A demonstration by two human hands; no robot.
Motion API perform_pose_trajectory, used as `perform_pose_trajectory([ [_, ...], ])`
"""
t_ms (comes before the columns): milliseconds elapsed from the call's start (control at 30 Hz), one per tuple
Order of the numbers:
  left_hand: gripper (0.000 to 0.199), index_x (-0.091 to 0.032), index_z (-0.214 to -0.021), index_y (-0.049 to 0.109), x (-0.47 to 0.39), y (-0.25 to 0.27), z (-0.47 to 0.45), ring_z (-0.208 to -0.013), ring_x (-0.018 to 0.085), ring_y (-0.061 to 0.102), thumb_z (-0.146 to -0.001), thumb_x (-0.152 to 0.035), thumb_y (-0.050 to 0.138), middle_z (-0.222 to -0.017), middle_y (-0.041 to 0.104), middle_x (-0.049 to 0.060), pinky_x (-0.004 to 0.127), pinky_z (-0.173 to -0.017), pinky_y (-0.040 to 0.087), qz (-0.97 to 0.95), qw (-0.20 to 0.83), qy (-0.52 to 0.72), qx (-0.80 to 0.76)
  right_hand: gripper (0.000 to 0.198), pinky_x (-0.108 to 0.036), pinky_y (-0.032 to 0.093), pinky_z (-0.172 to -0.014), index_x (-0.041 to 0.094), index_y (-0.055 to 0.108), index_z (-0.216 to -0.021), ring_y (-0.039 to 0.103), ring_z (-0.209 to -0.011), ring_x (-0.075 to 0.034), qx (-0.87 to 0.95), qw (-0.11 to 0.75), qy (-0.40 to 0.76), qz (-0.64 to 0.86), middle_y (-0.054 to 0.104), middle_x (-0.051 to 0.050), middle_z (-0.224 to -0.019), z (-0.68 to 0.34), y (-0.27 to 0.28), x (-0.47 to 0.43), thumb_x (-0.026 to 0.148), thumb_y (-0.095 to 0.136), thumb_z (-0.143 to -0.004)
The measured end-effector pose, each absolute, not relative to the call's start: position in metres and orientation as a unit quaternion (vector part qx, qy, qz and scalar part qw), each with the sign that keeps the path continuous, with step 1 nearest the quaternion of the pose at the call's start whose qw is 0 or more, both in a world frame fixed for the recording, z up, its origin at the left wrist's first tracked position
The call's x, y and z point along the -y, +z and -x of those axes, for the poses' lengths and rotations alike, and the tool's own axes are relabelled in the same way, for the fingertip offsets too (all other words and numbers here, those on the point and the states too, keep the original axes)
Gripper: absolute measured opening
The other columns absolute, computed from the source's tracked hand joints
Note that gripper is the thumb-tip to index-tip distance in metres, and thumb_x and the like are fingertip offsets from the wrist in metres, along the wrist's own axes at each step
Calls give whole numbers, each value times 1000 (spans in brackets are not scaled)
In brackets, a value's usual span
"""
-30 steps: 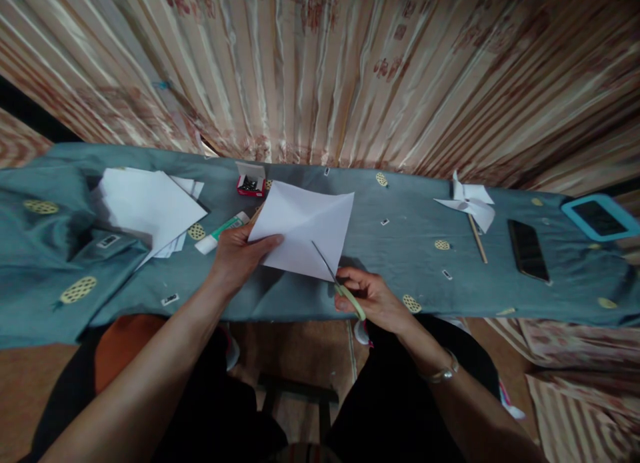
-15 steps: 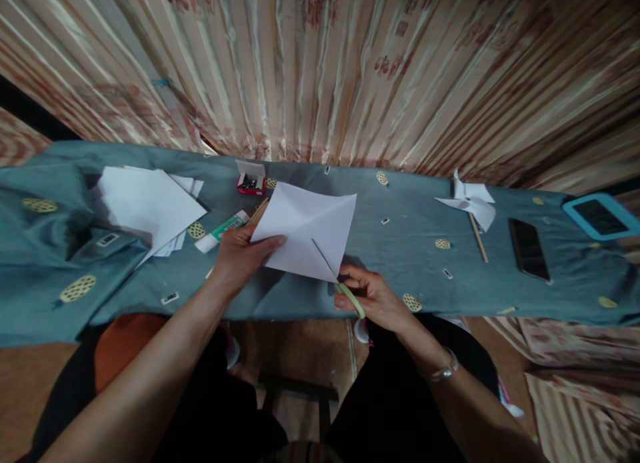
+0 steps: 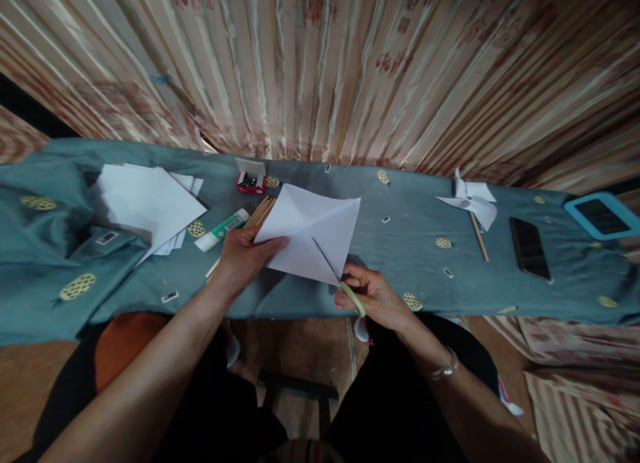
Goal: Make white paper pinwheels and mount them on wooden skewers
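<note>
My left hand [image 3: 249, 253] pinches the left edge of a white square of paper [image 3: 307, 216], thumb on top and fingers beneath. Crease lines run across the sheet towards its middle. My right hand [image 3: 373, 295] grips scissors [image 3: 354, 300] by their pale green handles. One dark blade lies over the paper, from the near right corner in towards the centre; the other blade is hidden under the sheet. Behind my left hand, several wooden sticks [image 3: 261, 212] are partly covered by the paper. A green and white glue stick [image 3: 221, 230] lies just left of them.
On the cloth-covered table [image 3: 400, 263] stands a small red box [image 3: 251, 178] of dark metal pieces. White paper sheets [image 3: 150, 200] are stacked at left. To the right lie a paper pinwheel [image 3: 473, 200] on a stick, a black phone [image 3: 530, 248] and a blue-framed device [image 3: 603, 215]. A curtain [image 3: 300, 76] hangs behind.
The paper and my left hand have shifted slightly right, uncovering more of the wooden sticks. The scissors stay at the same corner of the sheet.
</note>
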State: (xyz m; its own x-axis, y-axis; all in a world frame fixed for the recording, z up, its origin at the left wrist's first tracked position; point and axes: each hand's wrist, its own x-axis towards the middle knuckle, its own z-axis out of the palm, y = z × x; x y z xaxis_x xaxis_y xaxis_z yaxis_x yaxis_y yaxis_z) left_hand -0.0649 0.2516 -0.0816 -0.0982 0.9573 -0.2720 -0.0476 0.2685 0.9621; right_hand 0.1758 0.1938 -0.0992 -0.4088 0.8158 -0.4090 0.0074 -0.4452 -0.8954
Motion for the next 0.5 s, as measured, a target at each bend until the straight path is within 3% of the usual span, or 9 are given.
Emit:
perform_pose_trajectory([
  [500, 32, -13, -82, 79, -250, -82, 64, -64, 19, 66, -56, -31, 86, -74, 76, 3, 30, -64, 56, -409, 541, 458, -575, 57, -20, 48, -65, 19, 66, -117, 61, -67, -9, 448, 283, 714, 457, 73, 0, -86, -175, -99, -194, 39, 88, -67],
])
